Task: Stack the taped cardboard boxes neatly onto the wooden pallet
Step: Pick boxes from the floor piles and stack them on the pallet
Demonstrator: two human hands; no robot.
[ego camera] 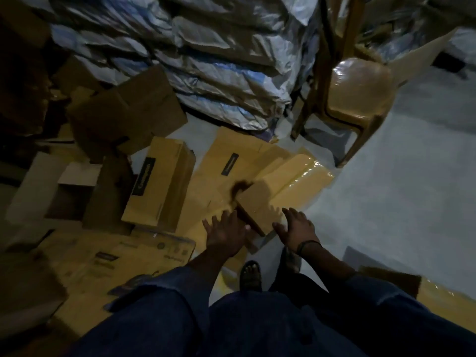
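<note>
The left hand (226, 235) and right hand (296, 230), fingers spread and gripping nothing, flank the small brown cardboard box (260, 202) lying on flat yellow cardboard sheets (291, 173). It is better to clasp both sides low and lift level. A tall labelled carton (159, 186) and a wrapped brown plastic chair (358, 94) crowd around; no pallet is visible.

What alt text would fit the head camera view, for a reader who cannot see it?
The left hand and right hand reach down, fingers spread, on either side of a small cardboard box lying on flattened cardboard. A taller box stands to the left; stacked sacks and a chair are behind.
</note>
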